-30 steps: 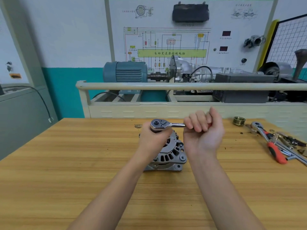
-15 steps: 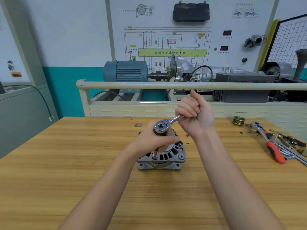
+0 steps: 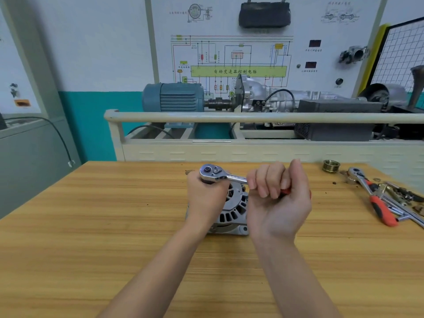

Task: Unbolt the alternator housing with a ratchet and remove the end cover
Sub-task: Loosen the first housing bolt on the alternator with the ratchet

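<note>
A silver alternator (image 3: 231, 212) with a slotted end cover stands on the wooden table (image 3: 91, 226), mid-view. A chrome ratchet (image 3: 215, 174) with a red grip sits above it, head up and handle pointing right. My left hand (image 3: 206, 198) wraps the ratchet's head and the socket extension below it, hiding the bolt. My right hand (image 3: 277, 196) is closed around the ratchet's handle, of which only a sliver of red shows.
A second red-handled ratchet (image 3: 376, 200) lies at the table's right edge among several loose sockets and metal parts. A brass pulley (image 3: 331, 166) stands at the back right. Behind the table runs a beige rail (image 3: 229, 117) with a motor rig.
My right hand has swung the ratchet handle back from pointing up and away to pointing right. My left hand stays on the ratchet head. The alternator has not visibly moved.
</note>
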Demonstrator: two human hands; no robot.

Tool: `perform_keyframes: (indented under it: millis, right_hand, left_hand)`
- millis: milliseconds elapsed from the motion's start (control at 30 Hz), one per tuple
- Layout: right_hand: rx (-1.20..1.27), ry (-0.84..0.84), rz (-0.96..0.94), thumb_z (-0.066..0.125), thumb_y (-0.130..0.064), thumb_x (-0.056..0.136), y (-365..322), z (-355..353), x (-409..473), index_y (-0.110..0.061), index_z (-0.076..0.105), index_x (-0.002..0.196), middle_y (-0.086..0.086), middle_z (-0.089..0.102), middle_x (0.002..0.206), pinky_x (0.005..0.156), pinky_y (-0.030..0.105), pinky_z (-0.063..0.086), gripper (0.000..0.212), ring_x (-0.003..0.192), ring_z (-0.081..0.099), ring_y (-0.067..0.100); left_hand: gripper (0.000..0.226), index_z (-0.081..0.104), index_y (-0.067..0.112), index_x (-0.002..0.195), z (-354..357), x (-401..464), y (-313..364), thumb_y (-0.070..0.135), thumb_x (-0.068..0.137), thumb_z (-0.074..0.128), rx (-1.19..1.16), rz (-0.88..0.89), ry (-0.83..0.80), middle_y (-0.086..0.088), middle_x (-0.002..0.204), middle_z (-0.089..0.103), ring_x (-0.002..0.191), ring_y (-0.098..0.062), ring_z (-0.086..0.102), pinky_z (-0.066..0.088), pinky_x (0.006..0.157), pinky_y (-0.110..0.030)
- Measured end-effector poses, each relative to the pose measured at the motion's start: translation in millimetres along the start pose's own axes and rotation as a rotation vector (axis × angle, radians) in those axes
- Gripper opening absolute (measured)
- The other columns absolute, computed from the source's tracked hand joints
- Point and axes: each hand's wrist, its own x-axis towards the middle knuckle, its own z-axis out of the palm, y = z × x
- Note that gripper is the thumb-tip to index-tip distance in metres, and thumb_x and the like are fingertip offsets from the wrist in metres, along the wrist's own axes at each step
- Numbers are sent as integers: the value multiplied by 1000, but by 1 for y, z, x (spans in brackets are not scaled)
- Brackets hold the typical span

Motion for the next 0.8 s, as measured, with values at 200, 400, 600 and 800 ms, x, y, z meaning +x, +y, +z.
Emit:
perform_keyframes:
  millis: [200, 400, 600, 800]
  right_hand:
    - [118, -32, 457, 42, -18, 90, -5, -7, 54, -18, 36, 43, -7, 27, 36, 36, 20, 27, 47, 32, 26, 7]
    - [238, -31, 758, 42, -15, 89, 8, -5, 90, -16, 34, 45, -6, 28, 34, 33, 18, 22, 45, 28, 28, 8]
    - [191, 110, 367, 41, -16, 93, 3, -3, 53, -19, 36, 45, -8, 25, 38, 33, 19, 25, 48, 31, 23, 6]
    - [34, -14, 9, 42, -17, 90, 4, -2, 1, -16, 34, 53, -3, 29, 43, 45, 26, 35, 38, 40, 28, 13]
  left_hand:
    - [35, 46, 11, 48, -24, 7, 6, 7, 78, 64, 107, 15, -417, 4, 41, 43, 38, -11, 37, 34, 43, -20]
    - [36, 46, 25, 45, -25, 18, 15, 26, 74, 68, 30, -82, -697, 6, 39, 38, 35, -12, 32, 27, 42, -23]
    - [39, 37, 24, 47, -12, 8, 7, 6, 74, 58, 7, -63, -304, 8, 42, 32, 38, -8, 25, 24, 39, -18]
    - [60, 32, 25, 39, 6, 0, 4, -20, 75, 49, -2, -21, 116, 16, 41, 26, 41, -4, 19, 20, 39, -12]
